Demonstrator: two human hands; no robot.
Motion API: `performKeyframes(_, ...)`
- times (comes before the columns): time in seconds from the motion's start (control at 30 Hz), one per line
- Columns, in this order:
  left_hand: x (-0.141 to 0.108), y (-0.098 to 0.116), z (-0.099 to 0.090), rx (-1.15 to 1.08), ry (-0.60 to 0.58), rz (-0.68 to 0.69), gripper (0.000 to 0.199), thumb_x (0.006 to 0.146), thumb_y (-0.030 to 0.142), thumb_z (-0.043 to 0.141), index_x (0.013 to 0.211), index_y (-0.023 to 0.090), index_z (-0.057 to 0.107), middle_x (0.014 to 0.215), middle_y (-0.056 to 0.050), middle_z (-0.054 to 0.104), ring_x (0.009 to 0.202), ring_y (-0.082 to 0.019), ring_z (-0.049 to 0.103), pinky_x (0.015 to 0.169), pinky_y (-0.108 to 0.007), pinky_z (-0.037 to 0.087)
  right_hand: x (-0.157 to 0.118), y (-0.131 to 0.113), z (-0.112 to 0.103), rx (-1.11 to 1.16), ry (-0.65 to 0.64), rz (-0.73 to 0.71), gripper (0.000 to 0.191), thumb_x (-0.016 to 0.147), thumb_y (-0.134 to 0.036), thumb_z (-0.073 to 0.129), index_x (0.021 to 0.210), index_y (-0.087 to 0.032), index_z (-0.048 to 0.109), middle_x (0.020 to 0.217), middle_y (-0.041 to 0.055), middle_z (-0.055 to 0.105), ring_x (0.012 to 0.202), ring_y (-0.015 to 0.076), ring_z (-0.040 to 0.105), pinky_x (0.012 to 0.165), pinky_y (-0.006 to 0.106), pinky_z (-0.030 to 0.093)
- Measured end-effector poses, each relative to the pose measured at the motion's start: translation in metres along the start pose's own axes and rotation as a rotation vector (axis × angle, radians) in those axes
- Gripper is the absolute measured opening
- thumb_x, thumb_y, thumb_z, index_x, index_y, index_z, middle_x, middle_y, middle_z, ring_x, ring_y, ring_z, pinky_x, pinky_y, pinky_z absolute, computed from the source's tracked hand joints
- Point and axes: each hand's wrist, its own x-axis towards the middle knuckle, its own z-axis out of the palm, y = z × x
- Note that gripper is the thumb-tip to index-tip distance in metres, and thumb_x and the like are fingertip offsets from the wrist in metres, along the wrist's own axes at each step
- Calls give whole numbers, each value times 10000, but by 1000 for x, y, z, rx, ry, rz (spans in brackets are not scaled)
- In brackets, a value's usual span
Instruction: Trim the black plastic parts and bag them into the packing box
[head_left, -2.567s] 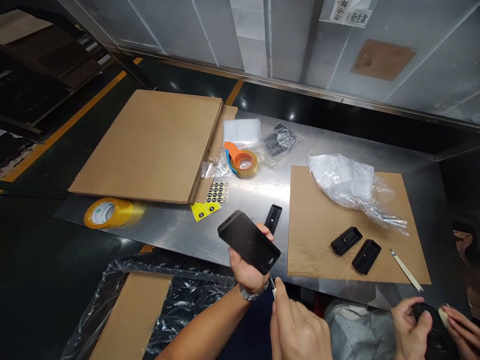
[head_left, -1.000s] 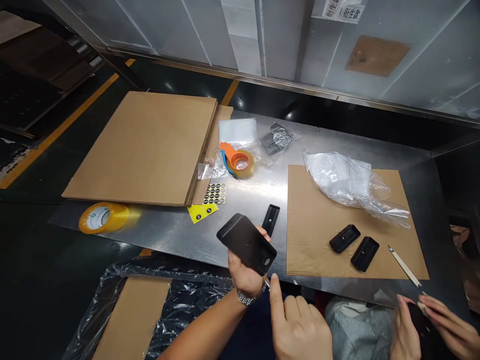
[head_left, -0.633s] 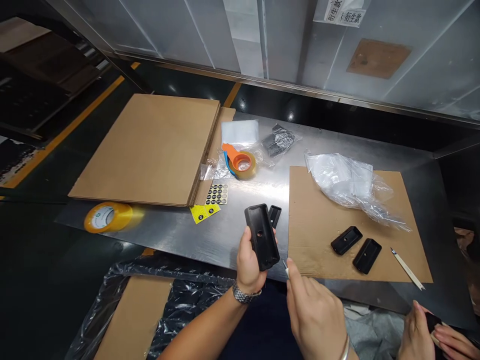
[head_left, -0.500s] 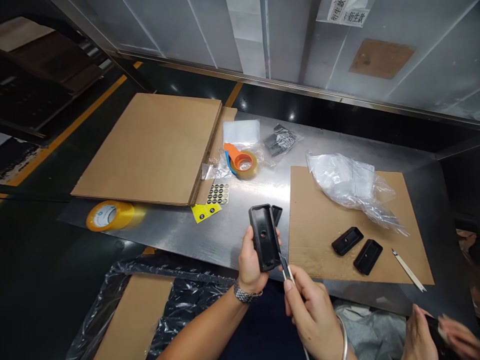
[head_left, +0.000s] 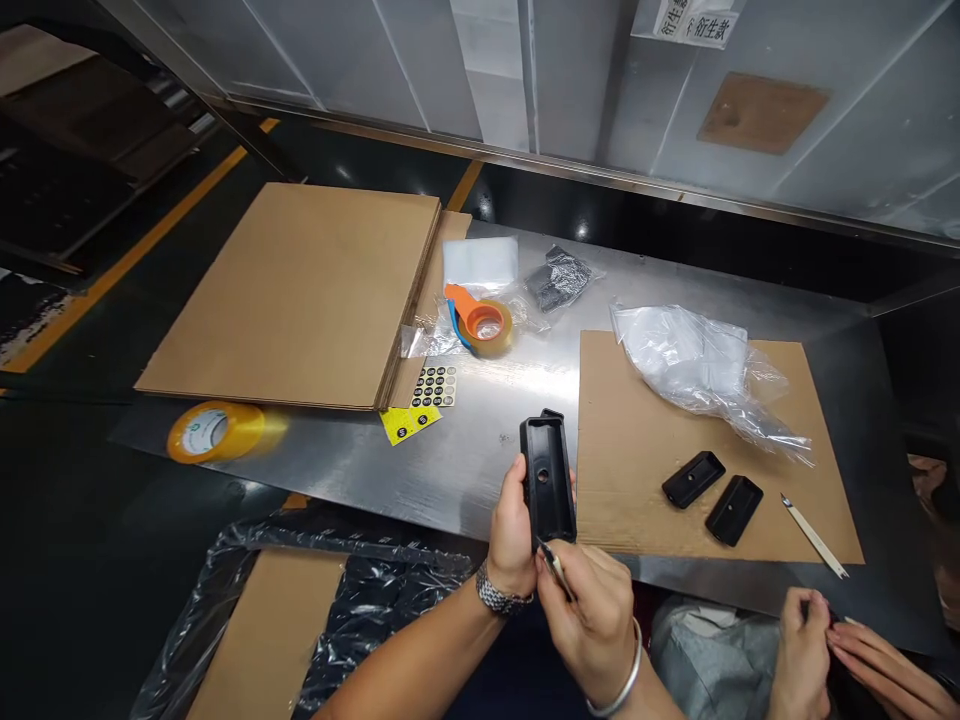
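My left hand (head_left: 511, 530) is wrapped round a black plastic trough-shaped part (head_left: 546, 470), held upright with its hollow side facing me and a small hole in its floor. Behind its top end peeks the edge of a second black part (head_left: 553, 412); whether it is held or lies on the table I cannot tell. In my right hand (head_left: 592, 610) is a small knife (head_left: 556, 570) with a pale handle, gripped between thumb and fingers. Its tip is at the lower end of the black part. Two similar black parts (head_left: 693, 479) (head_left: 734, 510) lie on the cardboard sheet (head_left: 630, 500).
A cardboard stack (head_left: 292, 290) covers the table's left side, with a tape roll (head_left: 206, 432) before it. Mid-table are sticker sheets (head_left: 433, 386), an orange tape dispenser (head_left: 480, 318) and plastic bags (head_left: 682, 350). A pale-handled tool (head_left: 814, 535) lies right, near another person's hands (head_left: 806, 640).
The black part has moved slightly right and stands straighter. My right hand has shifted left and down, bringing the knife from the part's lower right side to its bottom end.
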Motion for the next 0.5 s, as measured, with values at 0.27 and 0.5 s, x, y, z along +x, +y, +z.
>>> performKeyframes(0.27, 0, -1, 1, 17, -13, -18, 432, 769, 493, 440, 733, 107, 629, 666, -62, 650, 565, -126, 576, 561, -223, 468, -8, 6, -1, 223, 34, 463, 160, 805, -263, 509, 679, -179, 456, 488, -58, 414, 417, 61, 402, 425, 184, 331)
performKeyframes(0.5, -4, -4, 1, 167, -59, 115, 451, 766, 502, 445, 755, 94, 638, 688, -82, 645, 609, -156, 579, 610, -271, 466, 7, 5, -20, 597, -87, 788, 451, 769, -345, 560, 1147, -198, 362, 539, -91, 408, 371, 38, 351, 357, 156, 304)
